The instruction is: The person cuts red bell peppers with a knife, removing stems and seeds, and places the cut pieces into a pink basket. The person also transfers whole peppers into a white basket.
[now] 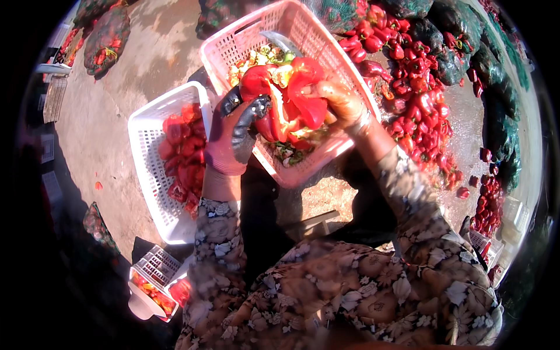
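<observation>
A red bell pepper (267,120), split open with its pale core and seeds showing, is between my hands. My left hand (238,131), in a pink and black glove, grips its left side. My bare right hand (345,103) holds the right half, with the thumb on the flesh. Beneath the pepper stands a pink plastic crate (367,87) with cut cores, stems and seeds (291,153) in it. A curved metal blade (282,41) lies at the crate's far end; its handle cannot be made out. To the left, a white plastic crate (146,183) holds red pepper pieces (179,151).
Whole red peppers (420,105) lie heaped on the concrete ground (105,144) at the right. Green mesh sacks (455,65) line the far right, and another mesh sack (106,43) lies upper left. A small crate of peppers (153,293) is at lower left.
</observation>
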Tool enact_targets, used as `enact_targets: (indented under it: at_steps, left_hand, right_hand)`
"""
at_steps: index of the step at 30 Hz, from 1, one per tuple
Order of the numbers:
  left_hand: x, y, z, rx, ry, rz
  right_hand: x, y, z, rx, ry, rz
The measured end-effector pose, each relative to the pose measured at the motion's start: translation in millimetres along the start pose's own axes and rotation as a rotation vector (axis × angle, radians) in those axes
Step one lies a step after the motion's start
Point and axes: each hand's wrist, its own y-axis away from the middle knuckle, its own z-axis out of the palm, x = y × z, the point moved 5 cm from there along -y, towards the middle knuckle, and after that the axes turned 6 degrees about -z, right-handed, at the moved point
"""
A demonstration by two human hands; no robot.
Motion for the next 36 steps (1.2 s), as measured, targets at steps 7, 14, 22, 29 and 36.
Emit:
enact_targets:
  at_steps: [7,14,22,29,36]
  left_hand:
    - [17.8,0.8,-1.6,0.007,-0.105,0.039]
    - [-1.6,-13.2,-27.3,0.365,-0.025,0.091]
    - [-19.8,-13.5,-13.9,0.069,-0.025,0.067]
    - [-4.3,-3.7,1.2,0.040,0.299,-0.152]
    - [-3.8,-4.7,4.5,-0.070,0.087,-0.154]
  right_hand:
    - [4.1,-9.9,-16.1,0.034,0.100,-0.138]
    - [0.2,-13.8,-40.1,0.387,0.485,-0.402]
    - [7.5,-6.9,-6.9,0.344,1.058,-0.596]
    - [8.9,0.8,13.1,0.152,1.435,-0.447]
    - [0.1,-0.9,-2.2,0.027,1.522,-0.621]
